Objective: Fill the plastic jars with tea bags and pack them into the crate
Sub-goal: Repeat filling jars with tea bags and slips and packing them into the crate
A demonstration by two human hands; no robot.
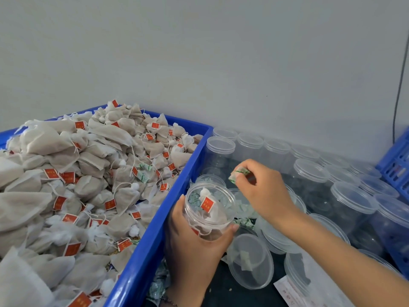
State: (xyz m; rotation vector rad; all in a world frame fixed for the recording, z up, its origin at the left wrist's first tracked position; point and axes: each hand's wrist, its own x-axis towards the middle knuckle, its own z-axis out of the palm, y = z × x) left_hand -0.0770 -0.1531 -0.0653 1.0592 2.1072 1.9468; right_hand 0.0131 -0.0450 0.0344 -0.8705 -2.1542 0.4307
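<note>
Now our left hand (190,244) grips the open jar (210,211) of tea bags; at one o'clock, our right hand (263,191) fingers pinch a green-printed sachet (238,175).

A plain pale wall (199,52) fills the background. A thin dark cable (399,85) hangs down it at the far right. A white printed paper (292,292) lies on the dark bench (223,291).
</note>
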